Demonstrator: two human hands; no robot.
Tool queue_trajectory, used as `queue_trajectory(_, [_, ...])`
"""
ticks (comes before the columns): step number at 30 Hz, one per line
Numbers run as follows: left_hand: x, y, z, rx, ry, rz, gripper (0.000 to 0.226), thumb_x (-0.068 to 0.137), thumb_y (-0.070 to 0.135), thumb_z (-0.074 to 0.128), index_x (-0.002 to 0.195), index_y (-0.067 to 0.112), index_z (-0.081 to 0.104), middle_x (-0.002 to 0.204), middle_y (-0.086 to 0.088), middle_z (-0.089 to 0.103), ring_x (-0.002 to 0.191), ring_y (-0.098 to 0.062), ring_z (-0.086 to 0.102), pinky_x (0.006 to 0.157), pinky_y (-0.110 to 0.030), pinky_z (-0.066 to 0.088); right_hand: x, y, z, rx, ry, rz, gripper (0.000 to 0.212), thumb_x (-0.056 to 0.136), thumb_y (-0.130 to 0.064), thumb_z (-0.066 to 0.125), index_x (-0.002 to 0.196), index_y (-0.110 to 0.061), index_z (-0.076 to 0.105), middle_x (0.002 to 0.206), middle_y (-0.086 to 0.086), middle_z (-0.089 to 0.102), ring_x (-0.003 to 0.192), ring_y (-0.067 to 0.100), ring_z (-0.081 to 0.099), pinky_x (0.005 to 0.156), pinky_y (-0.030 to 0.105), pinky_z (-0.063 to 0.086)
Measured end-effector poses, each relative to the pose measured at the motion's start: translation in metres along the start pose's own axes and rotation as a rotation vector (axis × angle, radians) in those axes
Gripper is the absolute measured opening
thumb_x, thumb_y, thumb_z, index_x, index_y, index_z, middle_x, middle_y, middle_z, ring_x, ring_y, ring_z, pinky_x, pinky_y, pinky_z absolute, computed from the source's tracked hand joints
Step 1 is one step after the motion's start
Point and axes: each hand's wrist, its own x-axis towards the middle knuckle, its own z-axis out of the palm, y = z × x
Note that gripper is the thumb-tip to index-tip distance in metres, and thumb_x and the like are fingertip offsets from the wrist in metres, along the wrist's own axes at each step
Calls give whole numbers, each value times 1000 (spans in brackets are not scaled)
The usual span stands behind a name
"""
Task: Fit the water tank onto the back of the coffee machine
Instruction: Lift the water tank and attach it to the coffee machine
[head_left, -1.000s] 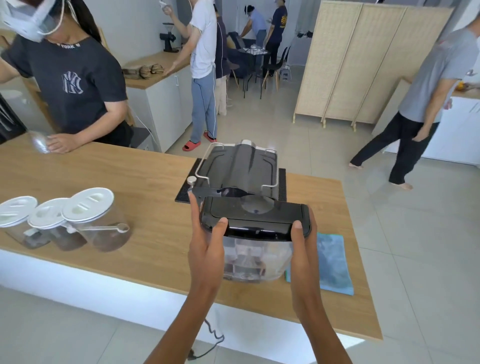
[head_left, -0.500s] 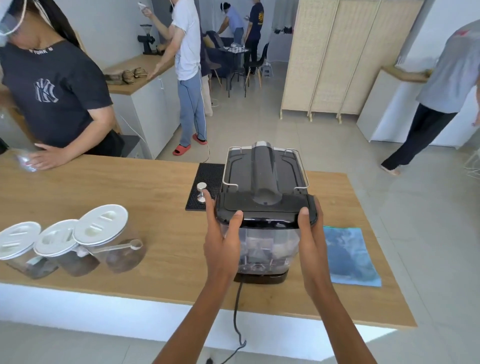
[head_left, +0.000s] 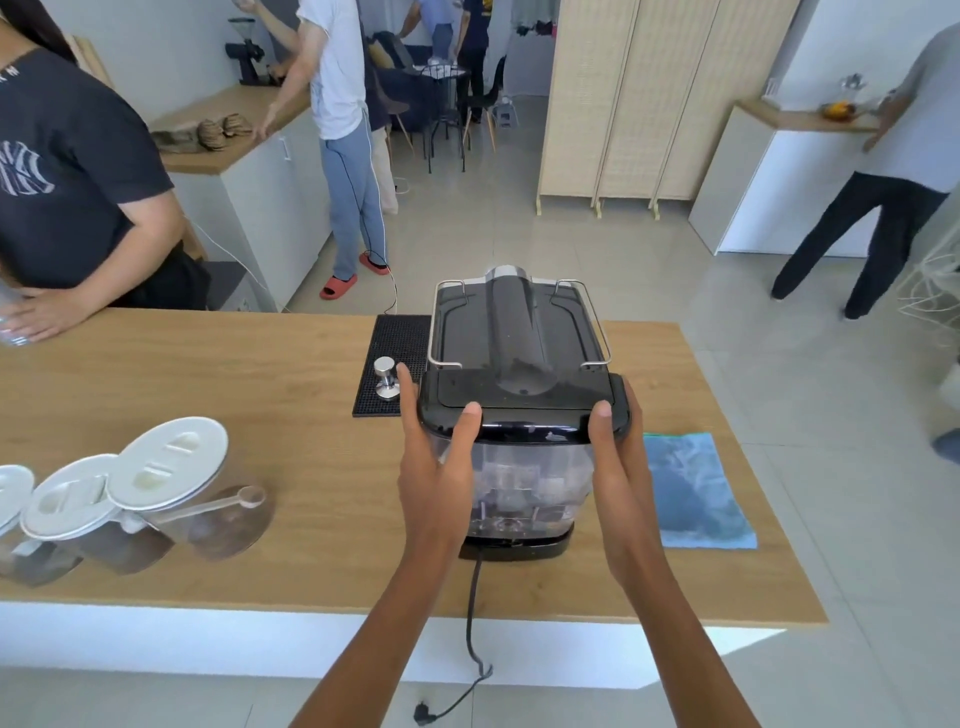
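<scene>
Left hand flat against the left side of the water tank, fingers stretched, thumb hooked over its black lid. The clear tank stands upright at the near end of the coffee machine, on the wooden counter. Right hand mirrors it, pressed flat, thumb on top. Both forearms reach straight forward, clasping the tank between them.
</scene>
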Motion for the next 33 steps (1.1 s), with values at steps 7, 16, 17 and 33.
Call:
queue_trajectory(7, [2,-10,-2,47,-6,14,83,83,55,60,152,56,13,162,22,24,126,16,43,111,-25,36,7,6,2,-6,0,-3,69,82,-75,44,147,-57,31,135,-38,50,128,-10,45,110,26,32])
queue_trajectory(16, [3,-27,-5,133,-21,18,86,81,61,59,152,56,9,162,25,20,149,-4,22,120,-42,24,10,26,-1,-30,-10,23,70,86,-68,44,152,-55,24,120,-61,41,115,-33,36,109,21,26])
queue_trajectory(17, [4,-28,-6,132,-27,23,87,81,62,59,152,56,9,163,25,19,149,-4,22,120,-43,24,10,27,-1,-35,-11,23,71,85,-69,44,152,-55,24,120,-60,40,114,-33,37,109,21,26])
queue_trajectory(33, [-5,-73,-46,355,-341,-65,92,88,77,33,156,31,-10,167,-1,18,149,-23,28,121,-48,22,4,51,-18,-168,-100,19,75,89,-66,31,158,-47,7,155,-30,19,138,-7,21,114,25,18])
